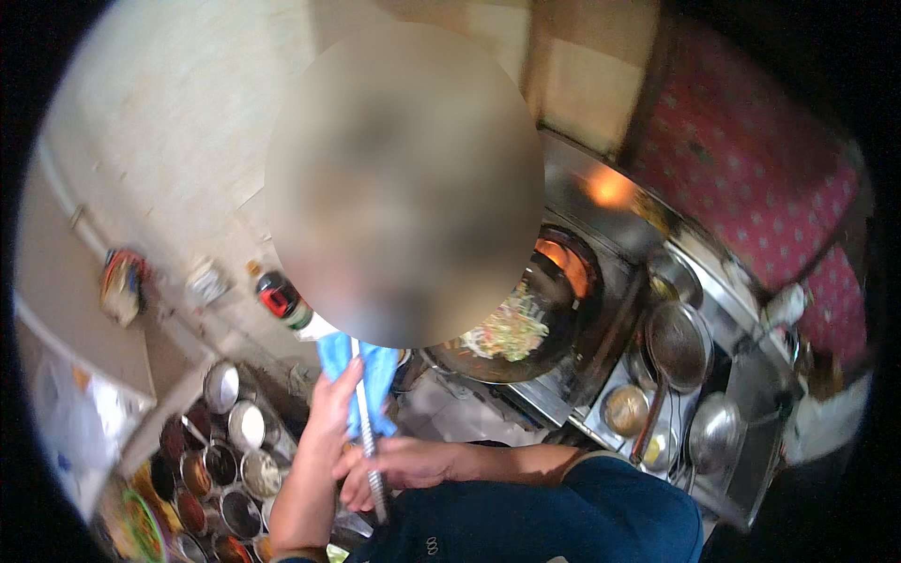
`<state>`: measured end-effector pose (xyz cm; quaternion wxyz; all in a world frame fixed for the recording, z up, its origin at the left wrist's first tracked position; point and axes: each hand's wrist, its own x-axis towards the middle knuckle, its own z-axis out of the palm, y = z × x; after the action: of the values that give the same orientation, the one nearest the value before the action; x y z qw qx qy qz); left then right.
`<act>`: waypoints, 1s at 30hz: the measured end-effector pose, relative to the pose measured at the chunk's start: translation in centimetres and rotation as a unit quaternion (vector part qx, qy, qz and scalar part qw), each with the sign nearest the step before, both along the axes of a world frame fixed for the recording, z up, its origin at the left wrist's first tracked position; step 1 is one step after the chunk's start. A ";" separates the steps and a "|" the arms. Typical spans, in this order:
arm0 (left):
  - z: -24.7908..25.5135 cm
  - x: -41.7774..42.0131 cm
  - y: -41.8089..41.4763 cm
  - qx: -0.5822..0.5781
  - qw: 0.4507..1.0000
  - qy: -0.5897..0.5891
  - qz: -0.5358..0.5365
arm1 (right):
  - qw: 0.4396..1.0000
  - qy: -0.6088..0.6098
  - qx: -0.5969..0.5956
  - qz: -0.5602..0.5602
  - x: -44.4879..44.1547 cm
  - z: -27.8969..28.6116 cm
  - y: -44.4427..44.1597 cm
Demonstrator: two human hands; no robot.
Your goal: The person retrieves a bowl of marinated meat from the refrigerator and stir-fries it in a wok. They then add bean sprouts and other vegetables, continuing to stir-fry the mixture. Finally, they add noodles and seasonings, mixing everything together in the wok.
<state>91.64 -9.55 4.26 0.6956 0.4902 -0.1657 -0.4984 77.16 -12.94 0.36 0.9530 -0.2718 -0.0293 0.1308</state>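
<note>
My left hand (332, 400) grips a folded blue cloth (380, 369), with the thumb against a long metal utensil handle (361, 397). Around the ridged lower part of this handle my right hand (398, 464) curls its fingers, slightly blurred. The utensil's far end is hidden by a large round blurred patch. Just beyond the cloth, to the right, a dark wok (503, 375) holds shredded pale and green food with orange bits (510, 331). An orange glow (563, 264) shows at the wok's far side. The blurred patch covers part of the wok.
Several seasoning containers (239, 512) stand at the lower left, one with a spoon. A dark sauce bottle (281, 299) is left of the blurred patch. On the right, a strainer (679, 345), a metal ladle (716, 431) and bowls (625, 410) rest beside the stove.
</note>
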 end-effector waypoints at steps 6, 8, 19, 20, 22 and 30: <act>-7.3 -2.9 -11.5 0.027 0.983 -0.182 0.022 | 0.841 0.204 -0.255 -0.432 -11.4 -4.1 -8.9; -10.2 -0.8 -11.0 0.085 0.985 -0.139 0.058 | 0.587 0.267 -0.550 -0.531 -17.0 -13.2 -9.3; -20.3 -0.1 -18.1 0.312 0.869 0.231 -0.307 | 0.426 0.506 -0.626 -0.413 -23.7 -11.1 -11.3; -19.1 0.3 -18.7 0.298 0.844 0.091 -0.436 | 0.431 0.512 -0.608 -0.428 -23.3 -10.3 -12.2; -15.8 0.0 -19.5 0.343 0.843 0.043 -0.412 | 0.444 0.513 -0.577 -0.455 -21.7 -9.1 -13.9; -13.2 1.4 -34.7 0.090 0.874 -0.032 -0.477 | 0.477 0.549 -0.575 -0.374 -16.5 2.7 -13.4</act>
<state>93.01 -44.22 -8.91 0.3206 0.4278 -0.3565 -0.7663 60.71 -26.37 3.03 0.3637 -0.6168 0.6862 -0.1283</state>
